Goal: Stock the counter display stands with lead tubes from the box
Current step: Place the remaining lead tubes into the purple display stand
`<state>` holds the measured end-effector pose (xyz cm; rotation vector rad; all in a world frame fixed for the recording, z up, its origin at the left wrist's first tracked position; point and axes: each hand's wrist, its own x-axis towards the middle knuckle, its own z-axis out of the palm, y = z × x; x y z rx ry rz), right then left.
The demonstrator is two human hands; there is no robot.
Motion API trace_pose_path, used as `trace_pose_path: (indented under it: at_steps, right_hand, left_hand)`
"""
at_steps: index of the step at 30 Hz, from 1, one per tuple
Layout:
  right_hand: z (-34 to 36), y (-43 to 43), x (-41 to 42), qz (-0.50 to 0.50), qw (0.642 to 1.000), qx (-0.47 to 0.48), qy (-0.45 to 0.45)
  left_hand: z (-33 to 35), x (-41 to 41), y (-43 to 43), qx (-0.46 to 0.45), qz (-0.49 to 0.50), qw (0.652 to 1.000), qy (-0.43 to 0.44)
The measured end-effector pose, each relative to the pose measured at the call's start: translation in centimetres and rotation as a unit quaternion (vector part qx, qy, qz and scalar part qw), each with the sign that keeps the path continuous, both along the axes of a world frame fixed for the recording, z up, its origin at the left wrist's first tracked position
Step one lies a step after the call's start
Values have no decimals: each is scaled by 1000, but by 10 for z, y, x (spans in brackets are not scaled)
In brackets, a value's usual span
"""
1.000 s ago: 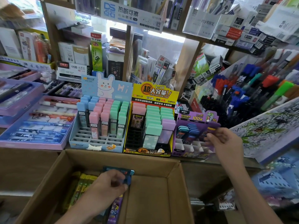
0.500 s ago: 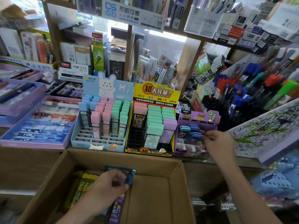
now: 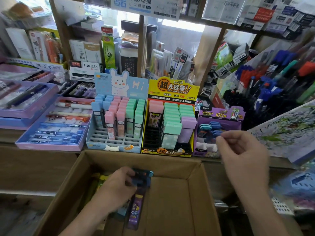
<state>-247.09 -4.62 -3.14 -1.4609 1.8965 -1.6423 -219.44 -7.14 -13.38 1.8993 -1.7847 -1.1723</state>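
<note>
The cardboard box [image 3: 141,157] sits nearest, below the counter [image 3: 10,142], and its lower edge is cut off by the frame. Inside it the left hand [image 3: 119,186] is curled round a bundle of lead tubes [image 3: 136,210]. A purple tube points toward the near side and dark blue ones show above the knuckles; how many are in the bundle is hidden by the fingers. Yellow-green packs [image 3: 100,179] lie at the box's left, mostly covered by that hand. On the counter's near edge three stands are lined up: a blue stand [image 3: 119,82] with a rabbit header, a yellow stand [image 3: 172,89], and at the right a purple stand [image 3: 221,114] holding blue-capped tubes [image 3: 214,126]. The right hand [image 3: 242,154] hangs in front of the purple stand, fingers curled, thumb and forefinger close together at a blue cap. Blur keeps it unclear whether they pinch that tube or merely meet beside it.
</note>
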Motion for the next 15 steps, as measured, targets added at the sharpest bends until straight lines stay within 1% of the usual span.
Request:
trace_pose_path:
  at_steps: [2,3,6,8,10,12,15]
  right_hand:
    - [-10,8,32,95,990,93,-54]
    - [-17,10,46,139,974,165,-72]
    - [-39,10,80,225,900,359,-98]
    - [-56,7,97,247,856,443,-100]
    - [-70,5,112,248,826,494,-107]
    - [-76,4,123,238,808,523,-133]
    - [-83,2,129,216,785,544,-202]
  left_hand:
    - [3,4,-1,-1,-10,999,-35]
    - [5,7,-1,1,-13,999,-47]
    - [9,16,2,8,-25,996,-87]
    - [9,23,3,9,-40,992,-122]
    - [7,29,3,14,-47,989,-138]
    - [6,35,1,29,-40,989,-143]
    - [5,40,-1,72,-34,992,-94]
